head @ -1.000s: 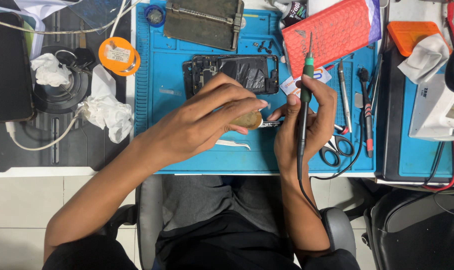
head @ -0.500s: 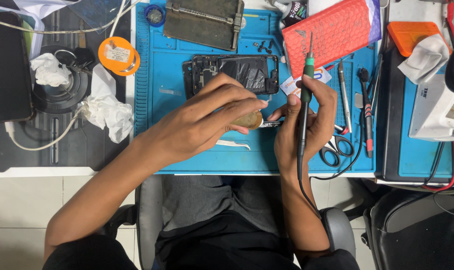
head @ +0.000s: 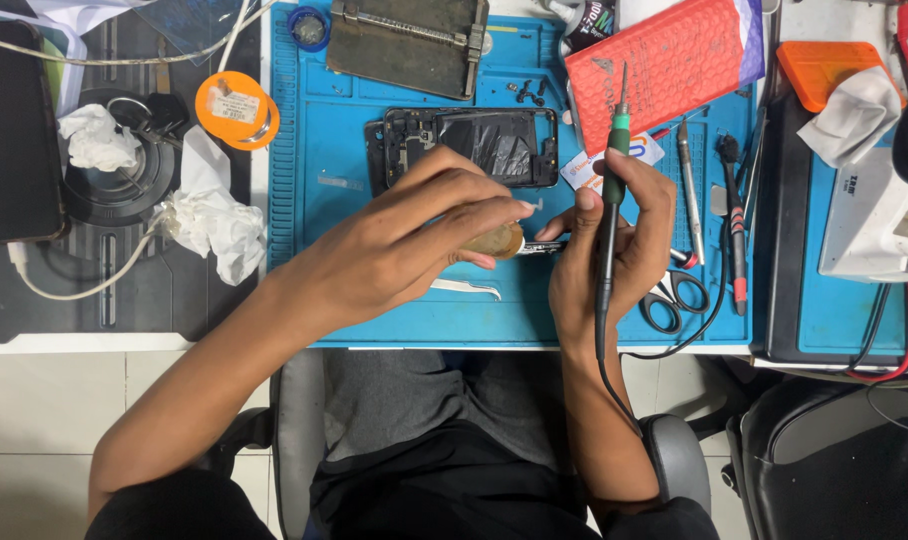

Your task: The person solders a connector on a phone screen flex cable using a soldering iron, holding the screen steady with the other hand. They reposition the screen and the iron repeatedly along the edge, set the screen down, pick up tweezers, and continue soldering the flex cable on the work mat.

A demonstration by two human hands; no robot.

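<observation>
Two bare hands meet over the blue work mat (head: 374,150), just in front of an opened phone frame (head: 469,145) that lies flat with its dark inside facing up. The left hand (head: 414,235) arches over a small round amber tin (head: 499,240), its fingertips curled down and pinching the tin by its rim. The right hand (head: 614,250) is closed around the black grip of a soldering iron (head: 610,190), which stands almost upright with its green collar and thin tip pointing away from the person and its cord trailing down over the wrist. The same hand's thumb and forefinger also seem to hold a thin dark tool (head: 544,247) whose tip reaches toward the tin, though the fingers hide most of it. A pair of light tweezers (head: 466,289) lies on the mat just below the left hand, and black-handled scissors (head: 674,297) lie just right of the right hand. Further back on the mat sit a grey metal holder plate (head: 404,45) and a red padded envelope (head: 664,65). To the left of the mat are an orange spool (head: 237,108) and crumpled white tissue (head: 214,215).
</observation>
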